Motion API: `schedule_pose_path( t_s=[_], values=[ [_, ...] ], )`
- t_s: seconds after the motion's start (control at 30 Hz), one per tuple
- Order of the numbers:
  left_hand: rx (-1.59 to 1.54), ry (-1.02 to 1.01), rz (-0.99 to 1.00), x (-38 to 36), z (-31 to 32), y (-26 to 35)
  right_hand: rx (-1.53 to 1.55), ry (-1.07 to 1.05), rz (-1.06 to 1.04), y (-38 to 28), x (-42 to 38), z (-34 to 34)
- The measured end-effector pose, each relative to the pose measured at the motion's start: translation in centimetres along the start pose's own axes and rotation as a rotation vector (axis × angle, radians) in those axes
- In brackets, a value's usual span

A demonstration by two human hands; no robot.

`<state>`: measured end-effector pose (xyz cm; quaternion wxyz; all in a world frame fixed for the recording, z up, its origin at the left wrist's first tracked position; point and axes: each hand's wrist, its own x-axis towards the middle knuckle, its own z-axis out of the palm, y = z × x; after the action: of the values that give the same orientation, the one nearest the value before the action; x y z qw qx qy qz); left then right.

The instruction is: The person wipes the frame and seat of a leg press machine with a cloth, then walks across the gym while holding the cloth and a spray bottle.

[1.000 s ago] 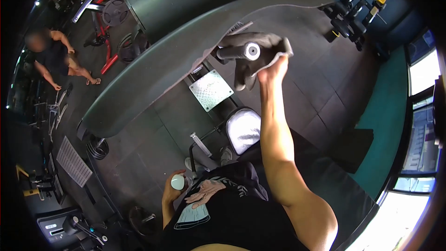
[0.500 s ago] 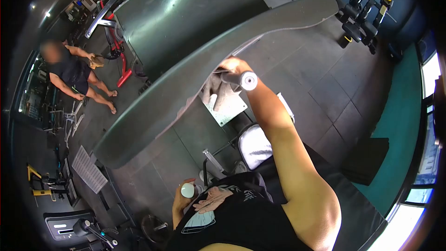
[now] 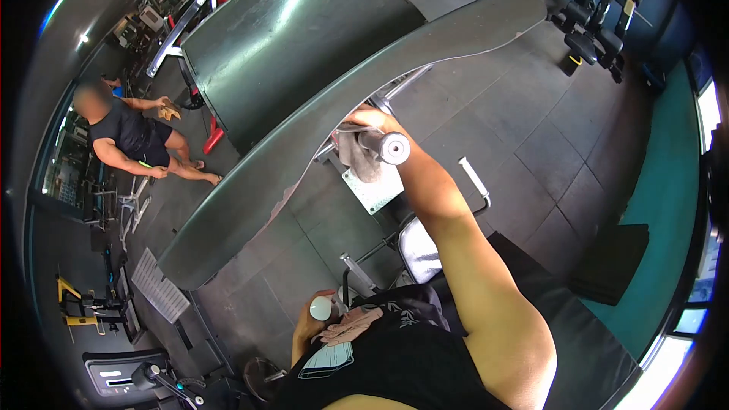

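My right hand (image 3: 370, 116) reaches up to the underside of a large dark curved machine panel (image 3: 250, 220), closed around a grey cloth (image 3: 361, 161). The cloth hangs beside a metal bar with a round silver end (image 3: 394, 149); some of my fingers are hidden by the panel and bar. Low in front of my body, my left hand (image 3: 306, 328) is wrapped around a bottle with a round white top (image 3: 321, 308). Most of the bottle is hidden by my hand and shirt.
Below the panel are a white metal plate (image 3: 373, 191), a light seat pad (image 3: 419, 249) and a handle (image 3: 474, 177). Another person (image 3: 129, 133) stands at the left, holding something brown. A black bench (image 3: 554, 319) lies at the right; a yellow-black machine (image 3: 596, 23) is behind.
The view has shifted slightly. My right hand and the cloth have moved a little along the panel's underside. The other person has shifted their legs. My left hand still holds the bottle.
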<state>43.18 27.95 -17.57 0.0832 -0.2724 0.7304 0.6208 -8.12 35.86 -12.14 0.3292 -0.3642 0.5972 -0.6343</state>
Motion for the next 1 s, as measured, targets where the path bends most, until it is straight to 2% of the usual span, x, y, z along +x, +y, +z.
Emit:
schedule_pose_path(
  t_s=[0.07, 0.2, 0.27, 0.37, 0.47, 0.53, 0.57, 0.6, 0.63, 0.67, 0.73, 0.77, 0.8, 0.83, 0.9, 1.0],
  values=[
    [-0.006, 0.011, 0.015, 0.0, 0.0, -0.7, 0.232, 0.053, -0.006, 0.9, -1.2, 0.7],
    [-0.009, 0.056, 0.073, 0.1, 0.4, -2.4, 1.085, 0.230, -0.141, 1.3, -5.1, 5.6],
    [-0.021, 0.097, 0.107, 0.3, 0.5, -3.5, 1.338, 0.253, -0.213, 0.3, -6.3, 7.5],
    [0.003, 0.083, 0.075, -0.3, 0.1, -2.9, 1.508, 0.301, -0.242, -0.8, -7.3, 7.8],
    [0.068, 0.077, 0.090, -0.7, -0.4, -1.3, 1.472, 0.470, -0.182, 0.2, -9.3, 7.8],
    [0.116, 0.094, 0.106, -0.8, -0.6, -1.2, 1.206, 0.754, 0.018, 1.3, -12.8, 8.5],
    [0.134, 0.112, 0.107, -0.8, -0.7, -1.7, 1.130, 0.873, 0.103, -0.3, -15.0, 9.3],
    [0.151, 0.129, 0.106, -0.9, -0.8, -2.4, 1.039, 0.933, 0.149, -5.0, -17.3, 11.2],
    [0.149, 0.126, 0.120, -0.5, -0.9, -3.7, 0.704, 1.082, 0.012, -2.0, -18.8, 11.3],
    [0.111, 0.115, 0.110, -0.4, -0.8, -4.3, 0.690, 1.082, -0.209, 3.0, -20.7, 9.7],
    [0.049, 0.082, 0.092, 0.0, -0.8, -4.5, -0.030, 0.795, -0.457, 2.0, -21.3, 8.2],
    [0.082, 0.051, 0.080, 0.3, -0.9, -4.2, -0.376, 0.624, -0.564, -2.3, -20.6, 8.9],
    [0.088, 0.031, 0.089, 0.6, -1.0, -3.8, -0.529, 0.706, -0.510, -6.9, -20.9, 9.5],
    [0.095, 0.013, 0.097, 0.7, -0.9, -3.3, -0.910, 0.700, -0.467, -5.1, -19.5, 6.2],
    [0.100, -0.009, 0.123, 0.8, -0.8, -2.8, -1.156, 0.914, -0.404, -8.8, -17.2, 7.1],
    [0.086, -0.009, 0.181, 0.8, -0.7, -2.8, -1.412, 0.937, -0.553, -9.7, -16.7, 6.9]
  ],
)
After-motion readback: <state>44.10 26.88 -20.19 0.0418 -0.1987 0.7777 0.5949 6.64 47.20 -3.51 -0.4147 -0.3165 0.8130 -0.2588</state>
